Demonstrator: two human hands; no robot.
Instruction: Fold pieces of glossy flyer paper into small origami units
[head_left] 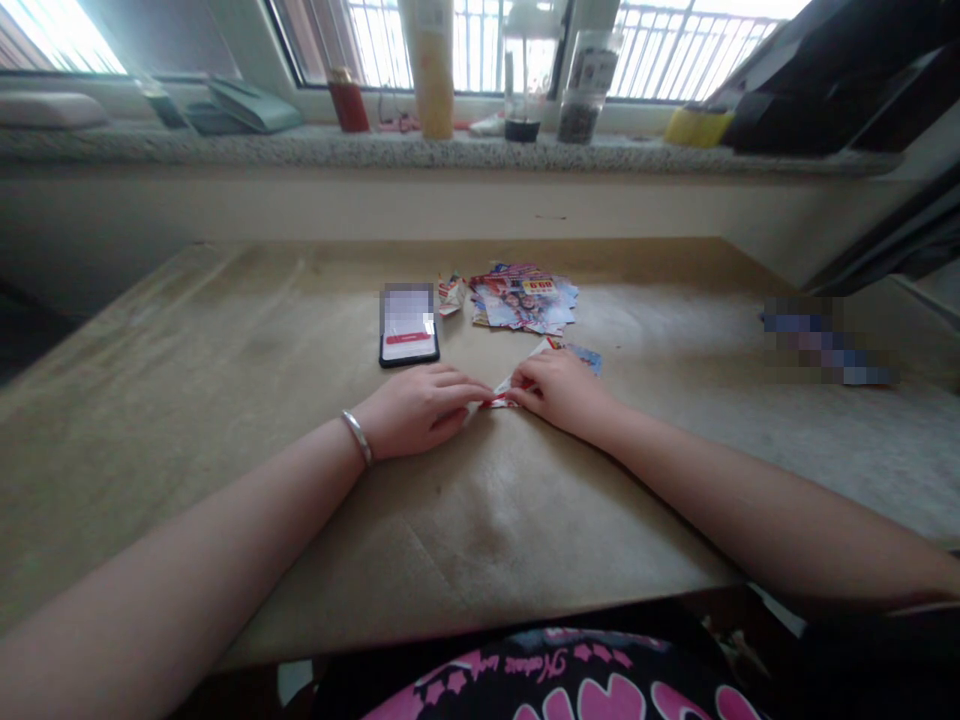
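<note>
A small printed paper piece (pixel 504 394), white with red marks and folded, lies on the table between my hands. My right hand (pixel 568 396) has its fingers curled and pinches the paper's near right part. From the left, my left hand (pixel 424 408), with a silver bangle at the wrist, presses its fingertips on the paper's left corner. Part of the paper is hidden under the right fingers. Just beyond my right hand shows a blue printed paper (pixel 585 358), partly covered by the hand.
A phone (pixel 409 335) lies beyond my left hand, beside a crumpled or folded paper piece (pixel 451 295). A pile of printed paper sheets (pixel 525 300) sits at the back. A blurred-out item (pixel 825 342) rests at the right. Bottles and jars stand on the windowsill (pixel 262 150).
</note>
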